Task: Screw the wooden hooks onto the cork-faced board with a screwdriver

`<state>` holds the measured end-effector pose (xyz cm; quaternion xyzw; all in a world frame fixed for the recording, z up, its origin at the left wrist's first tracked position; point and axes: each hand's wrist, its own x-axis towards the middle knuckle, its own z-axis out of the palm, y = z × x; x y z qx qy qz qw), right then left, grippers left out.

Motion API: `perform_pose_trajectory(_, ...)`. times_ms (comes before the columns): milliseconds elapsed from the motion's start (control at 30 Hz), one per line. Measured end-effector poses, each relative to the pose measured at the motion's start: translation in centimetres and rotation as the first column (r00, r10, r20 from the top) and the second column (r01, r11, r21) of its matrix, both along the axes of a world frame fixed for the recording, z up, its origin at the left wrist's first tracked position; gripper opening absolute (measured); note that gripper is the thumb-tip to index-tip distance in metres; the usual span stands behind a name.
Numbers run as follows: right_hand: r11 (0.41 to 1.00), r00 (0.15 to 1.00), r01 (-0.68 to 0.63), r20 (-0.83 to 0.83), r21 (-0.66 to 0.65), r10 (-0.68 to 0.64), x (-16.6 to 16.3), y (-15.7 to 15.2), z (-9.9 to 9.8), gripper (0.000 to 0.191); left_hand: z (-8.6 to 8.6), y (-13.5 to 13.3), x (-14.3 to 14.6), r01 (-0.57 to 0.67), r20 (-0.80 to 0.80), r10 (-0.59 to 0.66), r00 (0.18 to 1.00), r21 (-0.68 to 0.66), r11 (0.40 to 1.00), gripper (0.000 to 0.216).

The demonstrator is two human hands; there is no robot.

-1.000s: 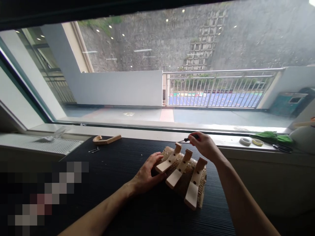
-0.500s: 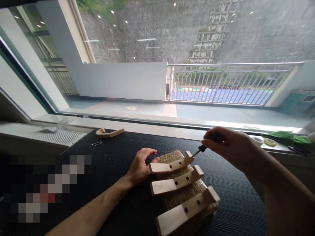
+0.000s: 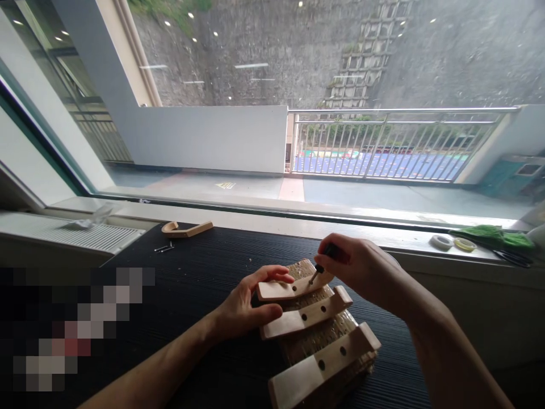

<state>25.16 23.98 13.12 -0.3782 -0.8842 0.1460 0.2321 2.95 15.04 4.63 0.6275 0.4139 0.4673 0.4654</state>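
Observation:
My right hand [image 3: 357, 267] is closed round the dark handle of a screwdriver [image 3: 315, 276]. Its tip meets the right-hand hole of the farthest wooden hook [image 3: 279, 291]. That hook lies across a rough, speckled block [image 3: 304, 345] that looks wrapped in clear film. My left hand [image 3: 249, 298] grips round the hook's left end, fingers on the far side and thumb on the near side, close to the middle wooden hook [image 3: 292, 322]. A third wooden hook [image 3: 327, 366] rests across the block nearest me. Dark holes show in the hooks.
Another wooden hook [image 3: 187, 229] lies at the back left of the black table [image 3: 204, 272], with a few screws [image 3: 164, 248] beside it. Tape rolls [image 3: 441, 242] and a green cloth [image 3: 494, 236] sit on the window sill. A large window stands behind.
My right hand has brought the screwdriver left and down, from beyond the hook's right end to its hole. My left hand has spread round the hook's left end.

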Motion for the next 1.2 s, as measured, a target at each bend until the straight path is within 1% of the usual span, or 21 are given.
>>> perform_pose_trajectory(133, 0.999, 1.0, 0.022, 0.009, 0.024, -0.022, -0.2, 0.2, -0.2, 0.018, -0.2, 0.2, -0.1, 0.005, 0.04, -0.004, 0.999, -0.031, 0.999, 0.06)
perform_pose_trajectory(200, 0.999, 1.0, 0.024, 0.003, 0.045, -0.024, -0.2, 0.2, -0.2, 0.018, -0.3, 0.5, -0.3, -0.016, -0.009, 0.016, 1.0, -0.044, 0.999, 0.054)
perform_pose_trajectory(300, 0.998, 1.0, 0.0, -0.006, 0.058, 0.0, -0.2, 0.0, -0.1, 0.02, -0.5, 0.9, -0.7, -0.033, -0.137, 0.03, 0.99, -0.022, 0.999, 0.041)
perform_pose_trajectory(400, 1.0, 1.0, -0.021, -0.02, 0.008, 0.021, -0.2, -0.3, 0.1, 0.023, -0.6, 1.1, -1.0, -0.02, -0.178, 0.018, 0.984, -0.009, 1.0, 0.037)
perform_pose_trajectory(467, 0.999, 0.999, -0.03, -0.013, -0.033, 0.03, -0.2, -0.5, 0.2, 0.023, -0.6, 1.3, -1.3, -0.028, -0.156, 0.024, 0.987, -0.026, 0.999, 0.034)
perform_pose_trajectory(533, 0.998, 0.999, -0.041, 0.002, -0.057, 0.041, -0.1, -0.5, 0.4, 0.023, -0.7, 1.5, -1.6, -0.041, -0.102, 0.035, 0.994, -0.061, 0.997, 0.035)
perform_pose_trajectory(633, 0.992, 0.998, -0.067, 0.005, -0.106, 0.068, 0.0, -0.5, 0.4, 0.023, -0.9, 1.8, -2.0, -0.015, -0.004, 0.014, 1.0, -0.091, 0.996, 0.04)
perform_pose_trajectory(700, 0.986, 0.996, -0.086, -0.01, -0.146, 0.085, 0.1, -0.4, 0.4, 0.022, -0.9, 2.0, -2.2, 0.004, 0.079, 0.001, 0.997, -0.061, 0.998, 0.047)
perform_pose_trajectory(767, 0.983, 0.995, -0.097, -0.02, -0.154, 0.095, 0.2, -0.5, 0.3, 0.019, -0.6, 2.0, -2.2, 0.0, 0.12, 0.002, 0.993, -0.016, 1.0, 0.053)
perform_pose_trajectory(800, 0.985, 0.995, -0.1, -0.015, -0.143, 0.098, 0.2, -0.6, 0.3, 0.018, -0.3, 1.9, -2.1, -0.001, 0.107, 0.001, 0.994, 0.0, 1.0, 0.052)
perform_pose_trajectory(867, 0.99, 0.995, -0.1, 0.007, -0.097, 0.101, 0.1, -0.9, 0.4, 0.017, 0.3, 1.6, -1.9, 0.007, 0.026, -0.007, 1.0, 0.01, 1.0, 0.045)
perform_pose_trajectory(900, 0.993, 0.995, -0.1, 0.02, -0.069, 0.101, 0.0, -1.1, 0.4, 0.017, 0.5, 1.4, -1.7, 0.009, -0.008, -0.009, 1.0, 0.006, 1.0, 0.042)
perform_pose_trajectory(967, 0.994, 0.993, -0.108, 0.034, -0.024, 0.109, -0.3, -1.3, 0.5, 0.017, 0.8, 1.1, -1.4, -0.003, -0.023, 0.003, 1.0, -0.027, 1.0, 0.041)
perform_pose_trajectory(1033, 0.992, 0.992, -0.123, 0.023, -0.006, 0.123, -0.6, -1.3, 0.4, 0.018, 0.6, 1.0, -1.2, -0.018, 0.006, 0.019, 1.0, -0.081, 0.997, 0.044)
perform_pose_trajectory(1100, 0.991, 0.991, -0.135, 0.005, 0.001, 0.135, -0.8, -1.1, 0.1, 0.017, 0.1, 1.0, -1.0, -0.029, 0.025, 0.032, 0.999, -0.106, 0.994, 0.04)
perform_pose_trajectory(1200, 0.991, 0.992, -0.128, 0.0, 0.039, 0.128, -1.2, -0.6, -0.3, 0.014, -0.4, 1.2, -0.8, -0.049, 0.029, 0.051, 0.998, -0.066, 0.997, 0.031)
